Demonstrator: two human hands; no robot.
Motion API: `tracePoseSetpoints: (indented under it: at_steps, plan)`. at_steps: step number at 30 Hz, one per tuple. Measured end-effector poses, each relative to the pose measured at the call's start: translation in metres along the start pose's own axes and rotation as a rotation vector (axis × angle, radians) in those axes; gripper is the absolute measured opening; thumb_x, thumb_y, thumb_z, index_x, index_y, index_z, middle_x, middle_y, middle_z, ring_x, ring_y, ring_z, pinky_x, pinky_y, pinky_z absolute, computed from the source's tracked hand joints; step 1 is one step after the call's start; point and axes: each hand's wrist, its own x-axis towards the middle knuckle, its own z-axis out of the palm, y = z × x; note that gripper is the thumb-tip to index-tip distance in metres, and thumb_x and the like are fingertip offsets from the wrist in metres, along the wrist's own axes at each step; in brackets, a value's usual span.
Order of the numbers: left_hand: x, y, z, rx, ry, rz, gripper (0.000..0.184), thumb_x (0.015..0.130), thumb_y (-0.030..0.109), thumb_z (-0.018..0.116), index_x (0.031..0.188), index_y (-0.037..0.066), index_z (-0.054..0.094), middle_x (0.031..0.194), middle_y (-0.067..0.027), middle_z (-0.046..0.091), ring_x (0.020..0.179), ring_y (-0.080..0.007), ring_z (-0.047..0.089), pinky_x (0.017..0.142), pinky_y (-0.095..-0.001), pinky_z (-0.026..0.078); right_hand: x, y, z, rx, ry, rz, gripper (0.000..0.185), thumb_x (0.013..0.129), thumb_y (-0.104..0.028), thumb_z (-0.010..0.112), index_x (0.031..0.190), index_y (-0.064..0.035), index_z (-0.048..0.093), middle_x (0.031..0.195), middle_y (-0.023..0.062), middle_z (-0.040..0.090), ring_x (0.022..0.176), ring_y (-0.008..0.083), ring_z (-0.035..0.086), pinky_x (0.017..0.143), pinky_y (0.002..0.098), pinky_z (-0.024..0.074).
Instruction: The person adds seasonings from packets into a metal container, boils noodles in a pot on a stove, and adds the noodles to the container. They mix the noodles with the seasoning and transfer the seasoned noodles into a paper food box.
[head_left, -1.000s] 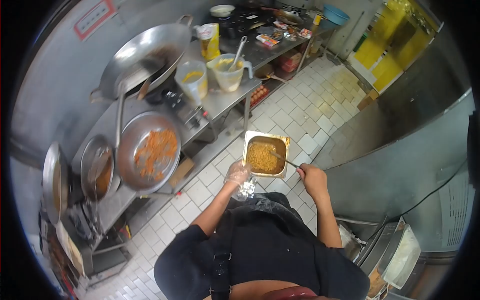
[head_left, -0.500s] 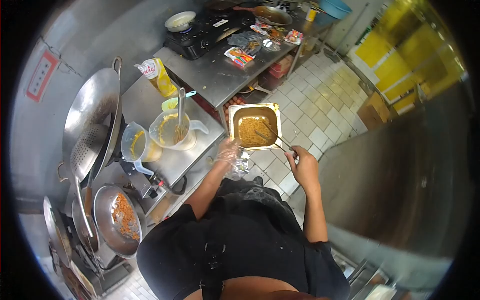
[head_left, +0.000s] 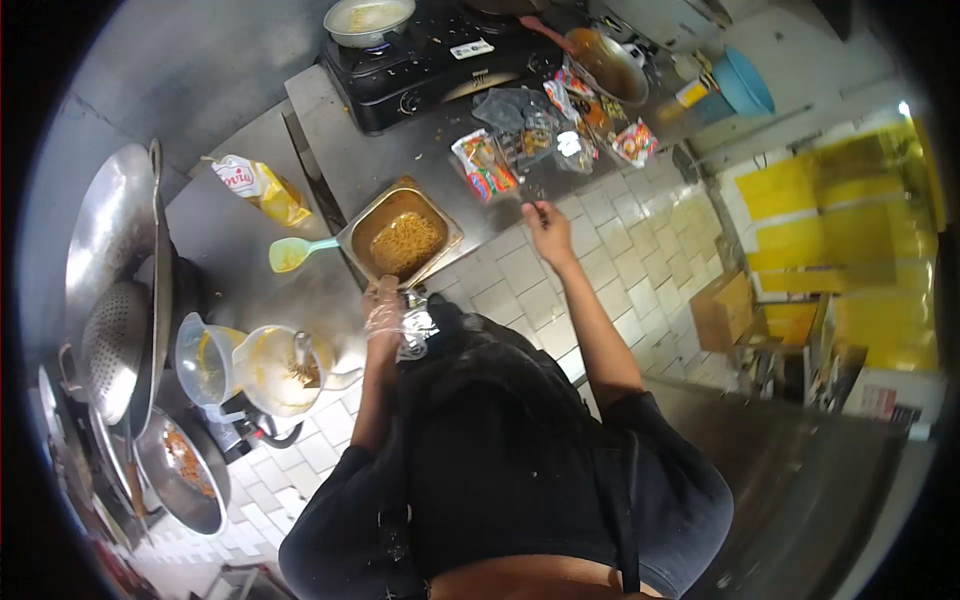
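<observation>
The deep rectangular steel pan [head_left: 383, 209] is left of centre, its underside hidden, over the grey metal counter's [head_left: 385, 160] edge. The left hand [head_left: 382, 308], in crinkled clear plastic, has fingers closed on its near rim. Inside lies golden, crumbly food [head_left: 410, 243]. The right hand's [head_left: 550, 236] curled fingers grip a blurred dark object [head_left: 544, 213].

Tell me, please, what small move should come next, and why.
Perhaps the left hand should shift the metal pan farther over the steel table: it holds the near rim, and in view the pan overlaps the table's edge, its underside hidden.
</observation>
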Motion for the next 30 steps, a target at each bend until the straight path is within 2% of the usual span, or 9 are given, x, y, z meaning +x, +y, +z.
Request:
tracePoseSetpoints:
  at_steps: [2, 3, 6, 8, 13, 17, 22, 28, 30]
  plan:
    - [0.018, -0.002, 0.01, 0.061, 0.032, 0.014, 0.034, 0.087, 0.031, 0.065, 0.102, 0.0, 0.058, 0.074, -0.0071, 0.061, 0.053, -0.014, 0.056, 0.045, -0.0285, 0.043, 0.03, 0.005, 0.023, -0.231, -0.189, 0.065, 0.034, 0.09, -0.035, 0.063, 0.096, -0.0019, 0.064, 0.082, 0.0114, 0.067, 0.073, 0.0194, 0.062, 0.07, 0.0323, 0.0487]
    - [0.015, 0.011, 0.021, 0.303, 0.093, 0.01, 0.039, 0.088, 0.035, 0.063, 0.104, -0.001, 0.058, 0.074, -0.0077, 0.062, 0.055, -0.0143, 0.057, 0.048, -0.0293, 0.044, 0.041, 0.006, 0.034, -0.428, 0.022, -0.402, 0.035, 0.089, -0.034, 0.064, 0.099, -0.0013, 0.064, 0.092, 0.0157, 0.066, 0.086, 0.0261, 0.062, 0.078, 0.0364, 0.0482]
    - [0.021, -0.005, 0.004, 0.565, 0.15, 0.061, 0.048, 0.092, 0.045, 0.056, 0.1, -0.002, 0.06, 0.074, -0.0071, 0.062, 0.063, -0.0142, 0.057, 0.058, -0.0299, 0.046, 0.065, -0.074, 0.032, -0.376, 0.063, -0.511, 0.033, 0.087, -0.03, 0.067, 0.102, -0.0012, 0.062, 0.099, 0.0159, 0.065, 0.096, 0.0288, 0.06, 0.083, 0.0387, 0.0467]
    - [0.005, -0.008, 0.004, 0.669, 0.18, 0.259, 0.041, 0.095, 0.04, 0.054, 0.095, -0.001, 0.061, 0.072, -0.0054, 0.062, 0.062, -0.0135, 0.056, 0.057, -0.0297, 0.046, 0.059, -0.106, 0.032, -0.007, -0.277, -0.434, 0.033, 0.086, -0.025, 0.069, 0.107, -0.0017, 0.059, 0.099, 0.0145, 0.064, 0.091, 0.026, 0.062, 0.08, 0.0372, 0.0483]
    - [-0.021, -0.007, 0.073, 0.364, 0.372, 0.211, 0.022, 0.094, 0.022, 0.059, 0.09, 0.001, 0.059, 0.077, -0.003, 0.062, 0.064, -0.0093, 0.054, 0.056, -0.0259, 0.045, 0.027, -0.107, 0.053, 0.378, -1.367, -0.098, 0.051, 0.085, -0.033, 0.071, 0.119, -0.0029, 0.049, 0.092, 0.0122, 0.063, 0.074, 0.0194, 0.06, 0.068, 0.0321, 0.0494]
    - [-0.01, -0.021, 0.152, 0.381, 0.54, 0.494, 0.016, 0.096, 0.017, 0.058, 0.096, 0.001, 0.056, 0.08, -0.0027, 0.061, 0.07, -0.0075, 0.052, 0.062, -0.0238, 0.044, 0.062, -0.073, 0.047, 0.66, -1.553, 0.234, 0.027, 0.093, -0.012, 0.061, 0.117, -0.0019, 0.052, 0.091, 0.0013, 0.064, 0.083, 0.0061, 0.059, 0.073, 0.0227, 0.049]
    - [0.016, -0.032, 0.22, 0.401, 0.563, 0.447, 0.015, 0.096, 0.018, 0.057, 0.096, 0.003, 0.058, 0.075, -0.003, 0.061, 0.064, -0.0091, 0.054, 0.058, -0.0258, 0.045, 0.16, -0.026, 0.007, 0.614, -1.375, 0.249, 0.017, 0.098, -0.018, 0.052, 0.111, -0.0068, 0.053, 0.089, 0.0074, 0.065, 0.076, 0.0136, 0.066, 0.069, 0.026, 0.0541]
    - [0.066, -0.046, 0.274, 0.976, 0.409, 0.937, 0.027, 0.095, 0.025, 0.055, 0.103, -0.001, 0.058, 0.081, -0.0134, 0.061, 0.069, -0.0217, 0.061, 0.066, -0.0325, 0.048, 0.218, 0.025, -0.012, 0.636, -1.138, 0.331, 0.022, 0.099, -0.023, 0.048, 0.113, -0.0067, 0.053, 0.101, 0.0065, 0.062, 0.078, 0.0171, 0.067, 0.069, 0.0289, 0.0557]
    - [0.067, -0.043, 0.29, 0.762, 0.211, 0.87, 0.03, 0.095, 0.029, 0.057, 0.103, 0.0, 0.058, 0.083, -0.0109, 0.061, 0.07, -0.0195, 0.061, 0.067, -0.0316, 0.049, 0.217, 0.031, -0.015, 0.723, -1.125, 0.355, 0.021, 0.099, -0.021, 0.047, 0.113, -0.0059, 0.053, 0.101, 0.0076, 0.062, 0.08, 0.0183, 0.067, 0.071, 0.0302, 0.0563]
